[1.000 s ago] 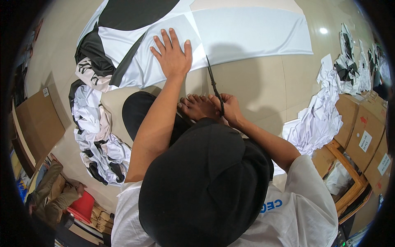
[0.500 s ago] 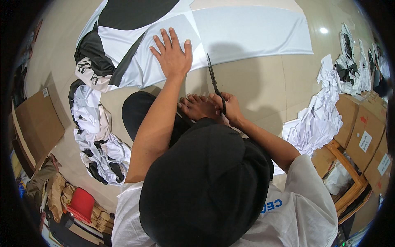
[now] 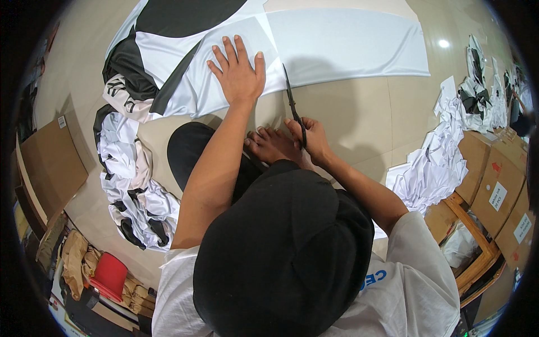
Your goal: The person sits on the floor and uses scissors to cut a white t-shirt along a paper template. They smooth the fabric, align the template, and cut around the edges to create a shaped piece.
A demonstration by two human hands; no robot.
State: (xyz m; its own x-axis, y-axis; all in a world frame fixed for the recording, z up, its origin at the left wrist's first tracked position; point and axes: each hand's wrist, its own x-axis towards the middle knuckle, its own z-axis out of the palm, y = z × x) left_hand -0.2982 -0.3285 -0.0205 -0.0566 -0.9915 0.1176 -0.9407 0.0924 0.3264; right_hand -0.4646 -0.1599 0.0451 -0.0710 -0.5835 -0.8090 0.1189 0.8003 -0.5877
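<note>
My left hand (image 3: 240, 76) lies palm down on white fabric (image 3: 342, 45), fingers spread, beside black panels (image 3: 177, 14) and bunched printed cloth (image 3: 123, 95). My right hand (image 3: 311, 135) grips black scissors (image 3: 289, 92) by the handle, low over the floor, with the blades pointing up into the fabric's near edge just right of my left hand. Whether the blade tips are closed around the cloth is too small to tell. My bare foot (image 3: 272, 146) rests just left of the scissors. My head in a black covering hides my lower body.
Piles of white and black cloth lie at left (image 3: 123, 174) and right (image 3: 421, 168). Cardboard boxes (image 3: 485, 191) and a wooden frame (image 3: 471, 241) stand at the right. A flattened carton (image 3: 53, 163), brown paper (image 3: 76, 258) and a red object (image 3: 109, 272) are at the left.
My right hand and the scissors have moved a little upward, so the blade tips reach farther into the fabric's edge. My left hand appears slightly higher and further right, still spread.
</note>
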